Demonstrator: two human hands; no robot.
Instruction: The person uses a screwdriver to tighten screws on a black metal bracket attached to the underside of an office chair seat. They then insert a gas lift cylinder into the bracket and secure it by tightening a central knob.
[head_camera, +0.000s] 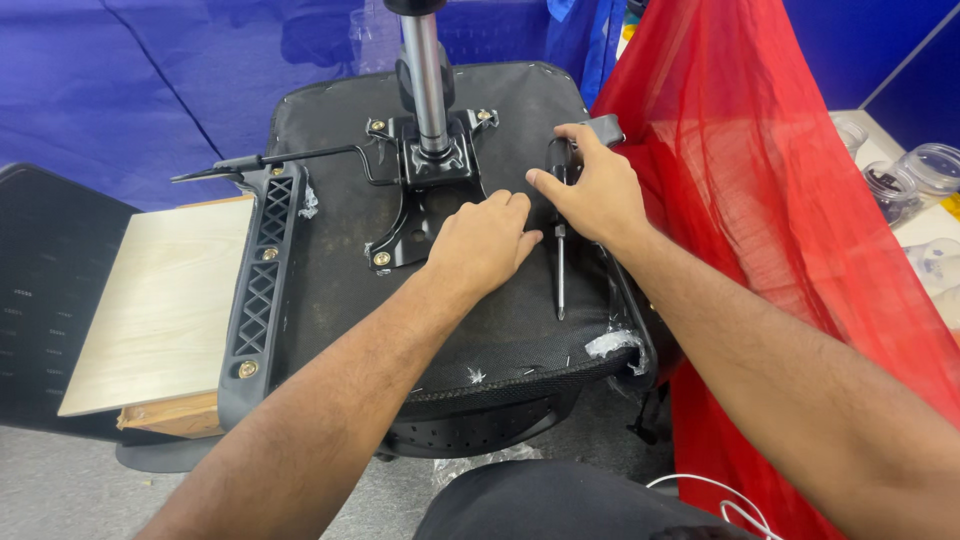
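Your right hand (590, 190) clasps screwdriver (560, 255) handle near right edge of upturned seat base (340, 290); left hand (485, 240) rests curled, empty, beside mounting plate (425, 190). Plate's brass bolts look seated; further tightening maybe left.

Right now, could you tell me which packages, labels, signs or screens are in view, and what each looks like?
No labels, signs or screens show.
Clear plastic jars: right edge, on a pale surface, round, see-through, dark contents in one.
Nearer the hands, only a screwdriver lies on the upturned black chair seat.
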